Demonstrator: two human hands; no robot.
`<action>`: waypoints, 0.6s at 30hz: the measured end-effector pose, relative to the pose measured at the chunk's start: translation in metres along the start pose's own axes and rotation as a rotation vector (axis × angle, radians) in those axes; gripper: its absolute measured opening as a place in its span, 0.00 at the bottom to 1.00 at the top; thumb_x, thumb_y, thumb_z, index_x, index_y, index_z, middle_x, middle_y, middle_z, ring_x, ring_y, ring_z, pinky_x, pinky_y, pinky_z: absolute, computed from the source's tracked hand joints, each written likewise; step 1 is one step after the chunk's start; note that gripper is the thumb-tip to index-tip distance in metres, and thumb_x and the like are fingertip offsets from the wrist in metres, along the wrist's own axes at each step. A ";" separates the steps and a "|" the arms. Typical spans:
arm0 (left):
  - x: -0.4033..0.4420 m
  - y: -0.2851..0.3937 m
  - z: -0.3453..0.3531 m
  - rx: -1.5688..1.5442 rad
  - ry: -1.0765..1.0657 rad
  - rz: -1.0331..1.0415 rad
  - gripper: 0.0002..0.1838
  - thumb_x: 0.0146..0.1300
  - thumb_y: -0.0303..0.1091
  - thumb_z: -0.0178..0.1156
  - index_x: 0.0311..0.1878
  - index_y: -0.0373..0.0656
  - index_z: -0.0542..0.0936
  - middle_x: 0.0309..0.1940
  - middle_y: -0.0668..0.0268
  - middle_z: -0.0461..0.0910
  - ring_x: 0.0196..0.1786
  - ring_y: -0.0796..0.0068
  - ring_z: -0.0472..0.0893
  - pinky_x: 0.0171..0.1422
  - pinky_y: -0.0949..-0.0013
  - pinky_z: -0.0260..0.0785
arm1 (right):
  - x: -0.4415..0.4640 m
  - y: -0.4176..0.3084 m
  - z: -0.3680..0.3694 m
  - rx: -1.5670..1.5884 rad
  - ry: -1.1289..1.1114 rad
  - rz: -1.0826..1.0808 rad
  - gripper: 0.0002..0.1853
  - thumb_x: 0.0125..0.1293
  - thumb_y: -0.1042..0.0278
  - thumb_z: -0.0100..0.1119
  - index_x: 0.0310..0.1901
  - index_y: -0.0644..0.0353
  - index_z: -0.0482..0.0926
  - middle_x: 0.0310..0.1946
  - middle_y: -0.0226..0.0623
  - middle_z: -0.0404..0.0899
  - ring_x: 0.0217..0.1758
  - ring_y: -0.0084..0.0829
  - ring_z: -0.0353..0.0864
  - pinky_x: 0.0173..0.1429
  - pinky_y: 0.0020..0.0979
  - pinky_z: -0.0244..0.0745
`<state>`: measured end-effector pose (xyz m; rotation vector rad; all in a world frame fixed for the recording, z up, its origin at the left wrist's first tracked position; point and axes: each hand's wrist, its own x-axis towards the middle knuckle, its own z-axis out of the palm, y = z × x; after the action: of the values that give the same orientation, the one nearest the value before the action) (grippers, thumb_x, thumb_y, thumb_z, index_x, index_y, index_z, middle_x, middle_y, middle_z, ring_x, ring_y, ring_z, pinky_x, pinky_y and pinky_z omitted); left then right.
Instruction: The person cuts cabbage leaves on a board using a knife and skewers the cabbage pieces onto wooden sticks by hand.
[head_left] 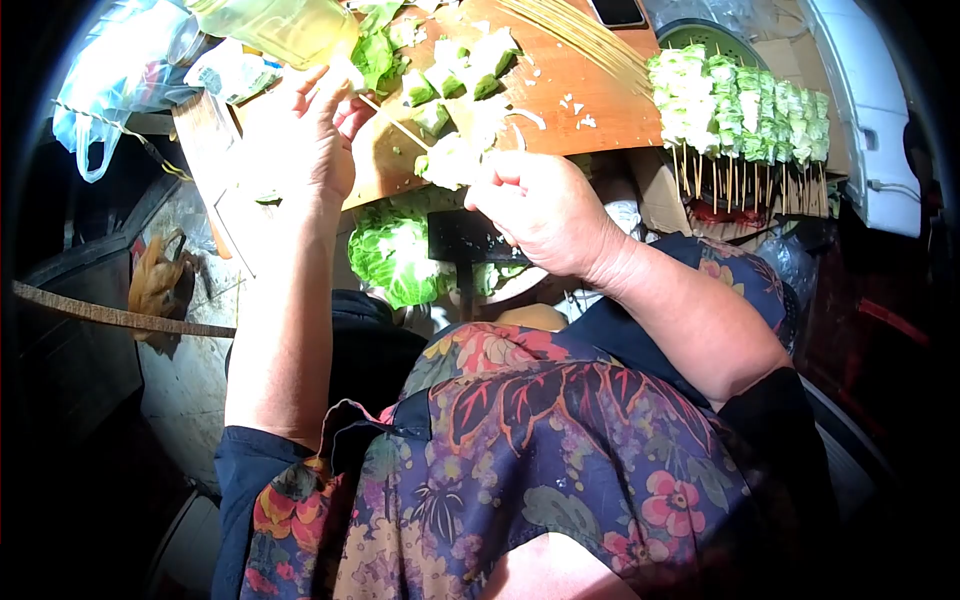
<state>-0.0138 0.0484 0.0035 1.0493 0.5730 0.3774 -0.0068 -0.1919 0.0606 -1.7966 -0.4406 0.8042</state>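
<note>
A thin bamboo skewer [398, 125] slants between my two hands above the wooden board. My left hand [318, 125] is closed, its fingers pinched at the skewer's upper left end, where a pale bit shows by the fingertips. At the lower end is a pale green piece of cabbage [448, 165], gripped by the thumb and fingers of my right hand [545, 205]. How far the skewer passes into the leaf is hidden. Cut green cabbage pieces [447, 78] lie on the board just beyond my hands.
Loose bamboo skewers [585, 40] lie across the wooden board [560, 75], near a phone [620, 12]. Loaded cabbage skewers [740, 105] are stacked at right. A yellowish container [275, 30] stands upper left beside a plastic bag [110, 85]. Below the board are a cabbage [395, 255] and a dark blade [465, 238].
</note>
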 end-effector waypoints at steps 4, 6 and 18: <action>-0.005 -0.005 0.005 -0.015 0.024 -0.030 0.19 0.59 0.25 0.63 0.54 0.42 0.72 0.42 0.60 0.78 0.37 0.70 0.80 0.46 0.67 0.78 | -0.001 0.004 0.003 0.056 0.017 0.004 0.09 0.64 0.67 0.54 0.31 0.64 0.78 0.21 0.33 0.74 0.24 0.26 0.73 0.30 0.26 0.67; -0.009 -0.005 0.007 -0.006 0.009 -0.046 0.21 0.59 0.27 0.63 0.55 0.44 0.71 0.43 0.60 0.77 0.37 0.70 0.80 0.45 0.66 0.78 | -0.001 0.004 0.005 0.120 0.010 0.017 0.08 0.66 0.70 0.54 0.32 0.64 0.77 0.18 0.22 0.69 0.19 0.12 0.65 0.23 0.18 0.60; -0.022 -0.007 0.023 0.020 -0.017 -0.110 0.20 0.58 0.27 0.63 0.54 0.43 0.70 0.43 0.58 0.76 0.36 0.66 0.82 0.43 0.66 0.80 | -0.005 0.002 0.009 0.156 0.032 0.076 0.07 0.67 0.71 0.53 0.32 0.64 0.76 0.18 0.24 0.70 0.18 0.13 0.66 0.23 0.19 0.62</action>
<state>-0.0174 0.0169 0.0121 1.0341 0.6177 0.2670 -0.0168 -0.1895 0.0582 -1.6870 -0.2817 0.8380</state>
